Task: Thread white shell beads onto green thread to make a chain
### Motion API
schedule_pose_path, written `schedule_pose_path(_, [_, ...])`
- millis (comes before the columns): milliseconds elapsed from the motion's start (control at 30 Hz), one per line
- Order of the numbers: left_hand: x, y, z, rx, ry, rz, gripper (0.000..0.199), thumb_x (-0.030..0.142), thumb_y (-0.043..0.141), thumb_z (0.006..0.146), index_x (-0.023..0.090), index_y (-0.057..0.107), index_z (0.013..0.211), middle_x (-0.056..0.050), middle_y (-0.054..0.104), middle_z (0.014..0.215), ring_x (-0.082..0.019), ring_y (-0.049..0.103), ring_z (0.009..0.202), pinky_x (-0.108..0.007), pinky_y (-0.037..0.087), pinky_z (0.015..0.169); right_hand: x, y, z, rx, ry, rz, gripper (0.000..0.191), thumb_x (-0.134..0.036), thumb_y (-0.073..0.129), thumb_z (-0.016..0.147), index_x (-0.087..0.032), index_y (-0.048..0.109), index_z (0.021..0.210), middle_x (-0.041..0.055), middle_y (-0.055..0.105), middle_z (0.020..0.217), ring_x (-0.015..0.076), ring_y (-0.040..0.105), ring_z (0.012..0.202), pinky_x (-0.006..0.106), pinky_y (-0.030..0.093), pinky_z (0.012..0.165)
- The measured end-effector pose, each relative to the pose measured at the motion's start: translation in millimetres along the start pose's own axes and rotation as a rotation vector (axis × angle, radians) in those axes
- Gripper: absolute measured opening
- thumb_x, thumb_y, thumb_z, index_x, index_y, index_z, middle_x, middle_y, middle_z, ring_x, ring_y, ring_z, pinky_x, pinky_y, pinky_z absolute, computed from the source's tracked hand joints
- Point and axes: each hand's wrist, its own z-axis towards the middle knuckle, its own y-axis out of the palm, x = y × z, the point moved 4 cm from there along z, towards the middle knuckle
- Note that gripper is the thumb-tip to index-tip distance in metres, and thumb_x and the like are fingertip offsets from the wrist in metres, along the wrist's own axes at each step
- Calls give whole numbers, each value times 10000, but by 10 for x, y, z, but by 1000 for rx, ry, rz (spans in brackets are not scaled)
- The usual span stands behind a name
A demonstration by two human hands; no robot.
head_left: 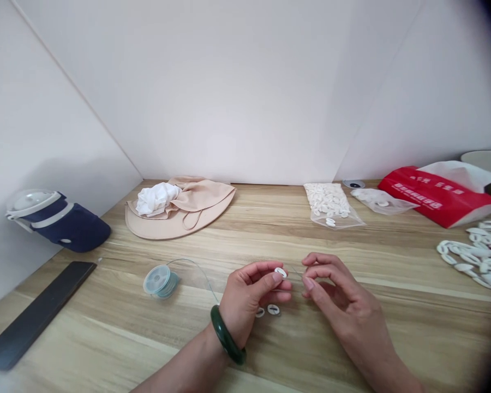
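The left hand (247,297) pinched a light, slick white cowrie bead (281,272) by its edge, while the right hand (335,289), almost closed, held a limp thread (295,271) between its fingertips.

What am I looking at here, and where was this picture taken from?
There's no machine here: these are a person's bare hands, seen from one camera worn on their head, looking forward and down. The left hand, wearing a green bangle, holds a white bead. The right hand seems to pinch a thin thread. On the wooden table lie a thread spool, a bag of white beads, a red bag and a chain of white links.
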Motion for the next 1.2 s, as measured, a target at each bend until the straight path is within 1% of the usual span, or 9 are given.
schedule_pose_path(67, [9,-15,11,13,-5,-25,266,190,749,680,92,690,920,-104,710,900,-135,669,708,-231,552,660,26,25,-7,-33,24,63,71,-254,566,825,-236,583,758,87,498,1076,235,507,1030,276,535,677])
schedule_pose_path(167, [22,-19,19,20,-12,-54,264,174,752,671,96,696,918,-96,716,881,-123,666,692,-221,551,666,47,67,-26,-94,70,160,98,-260,541,846,-227,566,758,90,480,1105,235,514,1047,305,565,722])
schedule_pose_path(233, [28,-14,18,21,-17,-58,268,170,753,667,96,698,919,-91,721,847,-121,667,680,-217,549,662,44,74,-34,-109,87,196,115,-266,536,851,-219,558,749,90,479,1126,233,523,1060,302,574,734])
schedule_pose_path(333, [34,-7,11,17,-17,-51,274,168,746,677,86,692,934,-82,720,768,-119,665,660,-216,548,658,23,77,-36,-132,48,185,131,-249,515,866,-209,551,747,86,482,1147,214,546,1066,276,565,764])
schedule_pose_path(433, [32,-2,4,6,-15,-50,276,164,737,690,82,684,948,-79,719,749,-115,662,648,-231,551,677,21,91,-36,-158,8,161,128,-215,500,874,-212,543,753,76,492,1141,191,553,1075,252,546,797])
schedule_pose_path(667, [21,-10,4,-9,-10,-30,273,160,729,703,82,682,960,-93,722,808,-116,662,671,-242,552,692,44,101,-48,-161,19,176,125,-187,505,867,-221,528,749,62,508,1128,171,557,1069,225,532,793])
schedule_pose_path(933, [9,16,-1,-43,-18,-24,267,160,731,701,84,694,954,-93,727,809,-114,668,674,-203,539,665,76,113,-53,-154,54,188,121,-197,521,860,-223,528,742,48,517,1120,162,546,1069,214,521,794])
schedule_pose_path(1100, [-15,21,4,-70,-25,0,270,185,730,710,94,700,962,-102,735,830,-126,682,706,-218,536,718,91,112,-48,-149,52,159,111,-201,535,854,-226,543,746,46,526,1102,156,524,1087,194,515,782])
schedule_pose_path(1200, [-20,16,2,-69,-28,22,282,200,722,720,92,699,980,-118,735,862,-143,688,738,-241,536,748,98,115,-33,-120,34,158,111,-202,548,847,-225,563,740,45,539,1063,150,524,1074,188,512,775])
